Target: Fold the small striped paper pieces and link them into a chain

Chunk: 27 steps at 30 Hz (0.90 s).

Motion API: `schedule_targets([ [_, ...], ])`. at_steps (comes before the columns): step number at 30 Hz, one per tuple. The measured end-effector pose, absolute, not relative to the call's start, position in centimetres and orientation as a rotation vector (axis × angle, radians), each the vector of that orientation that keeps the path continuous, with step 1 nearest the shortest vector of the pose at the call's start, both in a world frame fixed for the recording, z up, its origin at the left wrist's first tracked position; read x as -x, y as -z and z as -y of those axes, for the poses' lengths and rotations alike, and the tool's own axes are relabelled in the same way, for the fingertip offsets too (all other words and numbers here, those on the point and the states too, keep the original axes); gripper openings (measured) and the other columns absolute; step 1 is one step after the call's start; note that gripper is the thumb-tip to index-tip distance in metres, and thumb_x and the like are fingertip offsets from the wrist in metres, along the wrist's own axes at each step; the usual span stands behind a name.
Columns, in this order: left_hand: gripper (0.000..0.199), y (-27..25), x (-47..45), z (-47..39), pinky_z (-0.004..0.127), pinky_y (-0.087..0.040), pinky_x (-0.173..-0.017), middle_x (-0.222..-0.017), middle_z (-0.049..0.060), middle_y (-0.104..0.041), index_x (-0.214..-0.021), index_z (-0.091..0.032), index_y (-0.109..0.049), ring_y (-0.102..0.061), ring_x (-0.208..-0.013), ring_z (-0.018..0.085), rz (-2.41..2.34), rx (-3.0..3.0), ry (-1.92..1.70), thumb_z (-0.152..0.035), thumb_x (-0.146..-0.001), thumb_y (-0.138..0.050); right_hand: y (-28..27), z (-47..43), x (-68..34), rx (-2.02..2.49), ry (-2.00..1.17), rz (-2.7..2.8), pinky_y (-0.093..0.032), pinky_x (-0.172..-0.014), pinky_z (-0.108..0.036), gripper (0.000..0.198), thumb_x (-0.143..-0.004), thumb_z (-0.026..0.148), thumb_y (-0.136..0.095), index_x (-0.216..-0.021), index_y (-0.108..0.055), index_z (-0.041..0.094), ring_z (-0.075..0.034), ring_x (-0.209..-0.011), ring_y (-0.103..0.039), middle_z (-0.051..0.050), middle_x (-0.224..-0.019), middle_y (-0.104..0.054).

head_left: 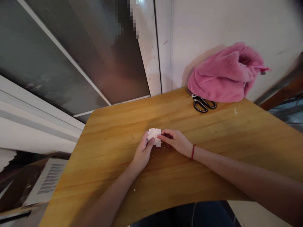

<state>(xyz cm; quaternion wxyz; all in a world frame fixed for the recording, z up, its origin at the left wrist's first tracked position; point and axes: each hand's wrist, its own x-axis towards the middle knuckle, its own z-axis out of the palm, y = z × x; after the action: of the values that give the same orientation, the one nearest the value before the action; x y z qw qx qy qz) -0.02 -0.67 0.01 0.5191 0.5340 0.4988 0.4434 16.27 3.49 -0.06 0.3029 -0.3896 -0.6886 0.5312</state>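
Observation:
A small stack of white paper slips [153, 135], with faint dark marks on them, sits between my two hands over the wooden table. My left hand [144, 151] grips the stack from the left, its thumb pressed on top. From the right, my right hand [176, 140] pinches the stack's right edge between thumb and fingers. A red string bracelet circles my right wrist. The slips overlap unevenly, and some corners stick out. What is written on them is too small to read.
Black-handled scissors [200, 103] lie near the table's back edge, their blades hidden by a pink plush cloth item [227, 75] against the wall. Sliding glass panels [71, 47] stand behind and left. A cardboard box [46, 181] is below the table's left edge.

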Motion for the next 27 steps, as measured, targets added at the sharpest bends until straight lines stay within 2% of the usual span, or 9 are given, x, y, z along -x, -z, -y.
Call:
schedule_targets([
  [7, 0.037, -0.18, -0.17, 0.83, 0.029, -0.045, -0.074, -0.100, 0.005, -0.057, -0.119, -0.021, -0.041, -0.054, -0.077, 0.014, -1.229, -1.376, -1.027, -0.038, -0.087, -0.042, -0.01, -3.42, -16.27, 1.033, -1.384, 1.837, -0.034, -0.044, -0.019, 0.035, -0.082, 0.049, -0.050, -0.075, -0.053, 0.015, -0.007, -0.046, -0.044, 0.002, -0.056, -0.050],
  [14, 0.034, 0.00, -0.22, 0.97, 0.030, -0.038, -0.087, -0.110, 0.006, -0.054, -0.118, -0.021, -0.041, -0.051, -0.098, 0.017, -1.327, -1.435, -1.121, -0.036, -0.087, -0.041, -0.11, -3.30, -16.25, 1.019, -1.375, 1.981, -0.032, -0.044, -0.018, 0.039, -0.085, 0.048, -0.044, -0.068, -0.051, 0.014, -0.006, -0.048, -0.044, 0.000, -0.060, -0.053],
  [19, 0.035, -0.10, -0.14, 0.90, 0.027, -0.042, -0.075, -0.101, 0.005, -0.057, -0.118, -0.022, -0.041, -0.052, -0.082, 0.015, -1.266, -1.374, -1.086, -0.036, -0.087, -0.042, -0.06, -3.33, -16.45, 0.985, -1.373, 2.003, -0.032, -0.045, -0.018, 0.039, -0.086, 0.047, -0.043, -0.067, -0.050, 0.015, -0.006, -0.048, -0.044, 0.001, -0.059, -0.052],
  [23, 0.026, -0.35, -0.12, 0.79, 0.026, -0.040, -0.075, -0.095, 0.003, -0.058, -0.106, -0.020, -0.050, -0.051, -0.083, 0.014, -1.213, -1.295, -1.186, -0.033, -0.084, -0.049, 0.06, -3.35, -16.52, 0.952, -1.463, 1.926, -0.033, -0.044, -0.018, 0.039, -0.085, 0.049, -0.044, -0.067, -0.048, 0.015, -0.007, -0.047, -0.044, 0.000, -0.060, -0.051],
  [27, 0.021, -0.48, 0.04, 0.60, 0.024, -0.040, -0.072, -0.089, 0.001, -0.058, -0.100, -0.020, -0.053, -0.051, -0.078, 0.013, -1.128, -1.135, -1.236, -0.030, -0.081, -0.053, 0.16, -3.42, -16.50, 0.909, -1.548, 1.831, -0.033, -0.043, -0.018, 0.037, -0.085, 0.048, -0.045, -0.069, -0.049, 0.015, -0.007, -0.047, -0.044, 0.001, -0.059, -0.049],
])
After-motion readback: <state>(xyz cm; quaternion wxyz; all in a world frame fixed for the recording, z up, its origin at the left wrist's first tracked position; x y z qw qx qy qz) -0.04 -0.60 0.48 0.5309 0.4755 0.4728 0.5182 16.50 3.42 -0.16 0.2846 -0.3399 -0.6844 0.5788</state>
